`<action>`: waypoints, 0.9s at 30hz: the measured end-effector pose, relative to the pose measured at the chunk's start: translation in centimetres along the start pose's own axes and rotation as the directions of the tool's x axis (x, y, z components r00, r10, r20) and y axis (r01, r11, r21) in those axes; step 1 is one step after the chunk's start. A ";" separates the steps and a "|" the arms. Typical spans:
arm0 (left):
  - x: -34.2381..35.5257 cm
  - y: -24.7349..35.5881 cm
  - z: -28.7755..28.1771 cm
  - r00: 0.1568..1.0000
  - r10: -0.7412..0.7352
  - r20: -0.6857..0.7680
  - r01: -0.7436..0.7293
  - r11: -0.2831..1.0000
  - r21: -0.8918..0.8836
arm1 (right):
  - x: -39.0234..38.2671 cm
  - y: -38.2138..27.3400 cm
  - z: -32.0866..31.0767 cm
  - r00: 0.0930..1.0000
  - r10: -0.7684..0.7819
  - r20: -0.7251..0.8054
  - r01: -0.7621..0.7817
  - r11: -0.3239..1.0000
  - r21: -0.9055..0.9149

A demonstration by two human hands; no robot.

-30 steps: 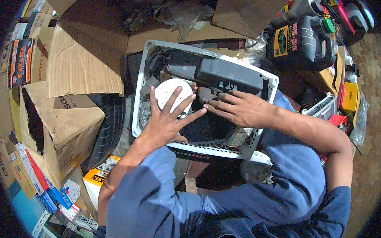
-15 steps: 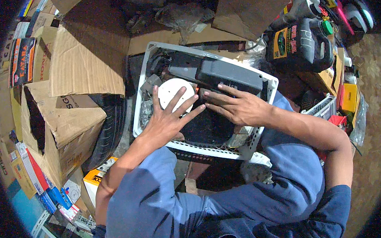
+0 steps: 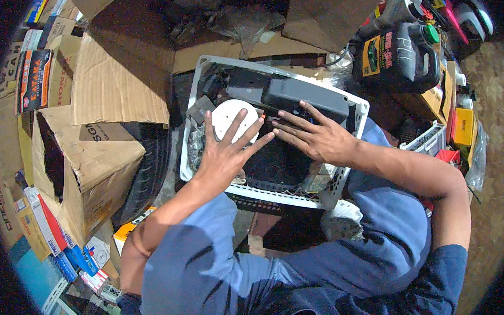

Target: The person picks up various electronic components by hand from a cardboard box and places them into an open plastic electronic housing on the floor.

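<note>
A white plastic basket (image 3: pixel 265 199) with perforated sides stands before my knees, filled with dark parts. My left hand (image 3: pixel 227 147) lies with fingers spread over a round white disc (image 3: pixel 227 116) in the basket's left half. Beside it, my right hand (image 3: pixel 319 135) rests with fingers stretched apart over the dark contents, its fingertips close to those of the left. Just beyond the right hand is a long dark grey plastic housing (image 3: pixel 303 95). A small grey block (image 3: pixel 200 108) sits at the left of the disc. What lies under my palms is hidden.
On the left stand an opened cardboard box (image 3: pixel 92 151) and a black tyre (image 3: pixel 148 174). A black jerrycan (image 3: pixel 398 58) with a green cap is at the right, near a grey plastic crate (image 3: pixel 425 141). Crumpled clear plastic (image 3: pixel 245 24) lies at the back.
My right hand has shifted slightly right, with its fingers spread a little wider. The left hand stays over the disc. The whole view has moved a little.
</note>
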State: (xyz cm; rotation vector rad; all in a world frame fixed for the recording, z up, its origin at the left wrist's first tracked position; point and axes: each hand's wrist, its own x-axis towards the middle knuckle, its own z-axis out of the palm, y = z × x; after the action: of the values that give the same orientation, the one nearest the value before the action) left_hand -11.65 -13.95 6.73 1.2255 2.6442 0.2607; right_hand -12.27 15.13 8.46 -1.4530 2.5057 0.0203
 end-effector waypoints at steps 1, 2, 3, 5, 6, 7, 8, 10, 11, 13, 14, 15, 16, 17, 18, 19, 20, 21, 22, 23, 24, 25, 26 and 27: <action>0.1 0.0 0.1 1.000 -0.003 -0.003 0.003 1.000 -0.004 | 0.0 0.1 0.1 1.000 -0.001 0.001 0.001 1.000 0.001; 0.1 0.0 0.1 1.000 -0.007 -0.010 0.007 1.000 -0.006 | 0.1 0.1 0.1 1.000 0.003 -0.001 -0.003 1.000 -0.013; 0.1 -0.1 0.2 1.000 -0.011 -0.018 0.011 1.000 -0.009 | 0.1 0.1 0.2 1.000 0.007 -0.002 -0.007 1.000 -0.026; -0.1 0.0 0.3 1.000 -0.007 -0.017 0.007 1.000 -0.007 | 0.1 0.0 0.0 1.000 -0.001 0.008 0.001 1.000 -0.027; -0.1 -0.1 0.3 1.000 -0.002 -0.009 0.002 1.000 -0.001 | 0.2 0.2 -0.3 1.000 -0.015 0.018 0.016 1.000 -0.015; 0.0 -0.3 0.4 1.000 0.003 -0.006 -0.003 1.000 0.008 | 0.3 0.6 -0.5 0.999 -0.031 0.028 0.031 0.999 -0.009; -0.1 -0.4 0.3 1.000 0.019 0.008 -0.018 1.000 -0.007 | 0.3 0.7 -0.5 0.998 -0.049 0.034 0.050 0.999 -0.009; -0.3 -0.5 0.2 0.998 0.048 0.035 -0.047 0.998 -0.036 | 0.4 0.7 -0.5 0.995 -0.088 0.045 0.088 0.996 -0.008; -0.4 -0.4 0.0 0.995 0.063 0.072 -0.058 0.996 -0.063 | 0.4 0.9 -0.8 0.995 -0.101 0.027 0.100 0.994 0.034; -0.2 0.1 -0.6 1.000 0.024 -0.004 -0.024 0.977 -0.214 | 0.8 0.9 -1.8 0.996 -0.081 -0.022 0.083 0.978 0.193; -0.2 0.1 -0.9 0.999 0.010 -0.038 -0.020 0.966 -0.257 | 1.1 0.9 -2.3 0.997 -0.067 -0.044 0.076 0.959 0.273; -0.3 -0.2 -1.1 0.996 -0.011 -0.090 -0.015 0.961 -0.277 | 1.6 0.8 -2.9 0.990 -0.072 -0.124 0.102 0.959 0.264; -0.4 -0.4 -1.3 0.988 -0.035 -0.147 -0.010 0.956 -0.294 | 1.9 1.2 -3.0 0.986 -0.060 -0.157 0.098 0.964 0.246; -0.3 -0.7 -1.4 0.977 -0.059 -0.203 -0.007 0.950 -0.311 | 2.1 1.6 -3.1 0.981 -0.047 -0.189 0.091 0.969 0.229; -0.1 -0.9 -1.4 0.962 -0.069 -0.266 -0.017 0.952 -0.307 | 2.4 1.9 -3.2 0.975 -0.034 -0.222 0.082 0.973 0.214; -0.1 -1.1 -1.6 0.942 -0.077 -0.325 -0.025 0.954 -0.298 | 2.6 1.8 -3.5 0.957 0.012 -0.289 0.056 0.973 0.225; 0.1 -1.3 -1.9 0.920 -0.084 -0.384 -0.034 0.957 -0.289 | 2.8 1.9 -3.6 0.952 0.026 -0.306 0.048 0.971 0.232; 0.4 -1.5 -2.4 0.895 -0.094 -0.436 -0.060 0.944 -0.325 | 2.9 2.1 -3.5 0.946 0.041 -0.322 0.040 0.970 0.240; 0.9 -1.7 -2.7 0.890 -0.106 -0.444 -0.049 0.944 -0.325 | 2.9 2.2 -3.5 0.940 0.058 -0.336 0.029 0.968 0.249; 1.6 -2.0 -3.0 0.884 -0.119 -0.451 -0.040 0.945 -0.326 | 3.0 2.7 -3.8 0.939 0.065 -0.337 0.016 0.973 0.231; 2.4 -2.6 -3.2 0.879 -0.131 -0.458 -0.030 0.944 -0.328 | 3.5 3.0 -3.8 0.922 0.141 -0.362 -0.017 0.945 0.327; 3.6 -3.8 -2.9 0.845 -0.169 -0.507 -0.032 0.931 -0.363 | 4.2 3.3 -3.8 0.900 0.214 -0.379 -0.039 0.907 0.418; 5.3 -4.9 -3.3 0.793 -0.240 -0.560 -0.041 0.896 -0.442 | 4.8 3.8 -3.7 0.874 0.294 -0.386 -0.067 0.861 0.504; 7.5 -6.5 -3.9 0.773 -0.279 -0.570 -0.048 0.870 -0.491 | 5.4 5.0 -3.0 0.816 0.358 -0.454 -0.107 0.865 0.490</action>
State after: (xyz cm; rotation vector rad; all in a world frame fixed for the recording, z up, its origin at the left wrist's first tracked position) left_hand -22.14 -12.59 7.96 0.8855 2.8589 1.4473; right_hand -19.74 12.63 9.64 -1.0353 2.8249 -0.9832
